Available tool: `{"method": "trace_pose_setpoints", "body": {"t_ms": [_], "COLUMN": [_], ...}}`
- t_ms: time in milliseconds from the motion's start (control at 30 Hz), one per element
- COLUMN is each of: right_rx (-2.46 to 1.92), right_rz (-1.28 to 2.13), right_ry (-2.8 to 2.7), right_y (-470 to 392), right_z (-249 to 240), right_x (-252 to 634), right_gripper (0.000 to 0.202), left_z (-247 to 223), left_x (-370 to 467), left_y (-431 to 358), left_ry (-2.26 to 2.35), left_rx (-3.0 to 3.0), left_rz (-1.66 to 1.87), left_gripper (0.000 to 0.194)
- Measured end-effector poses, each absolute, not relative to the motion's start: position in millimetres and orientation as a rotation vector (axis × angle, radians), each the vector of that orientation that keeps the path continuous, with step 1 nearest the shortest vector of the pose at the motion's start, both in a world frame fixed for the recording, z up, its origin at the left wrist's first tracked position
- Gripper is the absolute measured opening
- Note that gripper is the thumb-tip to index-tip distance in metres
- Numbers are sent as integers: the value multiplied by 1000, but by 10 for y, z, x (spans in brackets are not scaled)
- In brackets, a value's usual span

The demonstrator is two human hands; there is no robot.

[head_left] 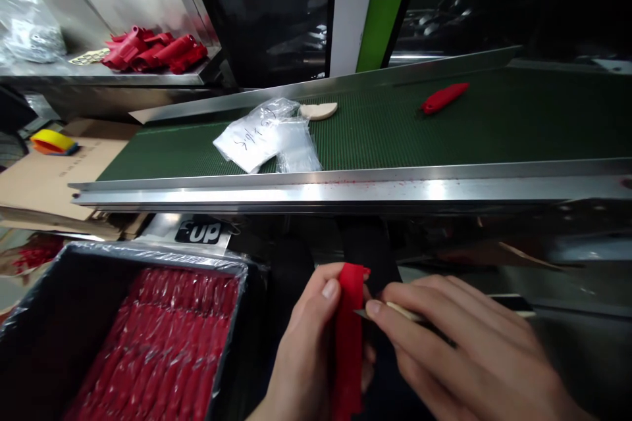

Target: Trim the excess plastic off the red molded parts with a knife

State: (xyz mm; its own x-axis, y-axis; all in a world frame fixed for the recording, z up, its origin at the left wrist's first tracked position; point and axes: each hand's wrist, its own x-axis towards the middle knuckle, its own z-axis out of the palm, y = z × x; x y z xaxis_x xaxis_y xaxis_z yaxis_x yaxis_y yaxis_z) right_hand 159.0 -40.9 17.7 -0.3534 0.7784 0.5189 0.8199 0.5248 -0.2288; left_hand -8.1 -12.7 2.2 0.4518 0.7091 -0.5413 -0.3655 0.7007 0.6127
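Nearest the lens, both hands meet low in the view: the left hand (pixel 309 348) is closed around a red plastic piece (pixel 348 335), held upright with the thumb pressed on its upper end, and the right hand (pixel 464 348) pinches a thin blade-like tool (pixel 395 311) whose tip touches the piece's right edge. To the left of them sits a black bin (pixel 44 335) lined with clear film, with rows of similar red pieces (pixel 162 342) packed across its floor. Beyond the hands runs the steel rail (pixel 345 187) of a green conveyor belt (pixel 494 125). On the belt lie clear plastic bags (pixel 266 138), one with handwriting on it, a pale half-round piece (pixel 320 110) just behind them, and a single red piece (pixel 443 97) well apart to the right. Flat cardboard (pixel 49 171) lies left of the belt's end. Farthest back on the left, a steel shelf (pixel 99 75) carries a heap of red parts (pixel 153 50) and a crumpled clear bag (pixel 29 29).
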Motion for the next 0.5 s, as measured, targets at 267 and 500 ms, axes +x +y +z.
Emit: {"method": "trace_pose_setpoints", "body": {"t_ms": [267, 500], "right_rx": [-1262, -1245], "right_rz": [-109, -124], "right_ry": [-2234, -2190], "right_y": [-463, -484], "right_z": [136, 129], "right_x": [1500, 1398], "right_gripper": [28, 26], "left_z": [71, 68], "left_x": [-105, -86], "left_y": [-19, 102], "left_ry": [863, 795], "left_rx": [450, 396], "left_rz": [728, 819], "left_gripper": [37, 34]}}
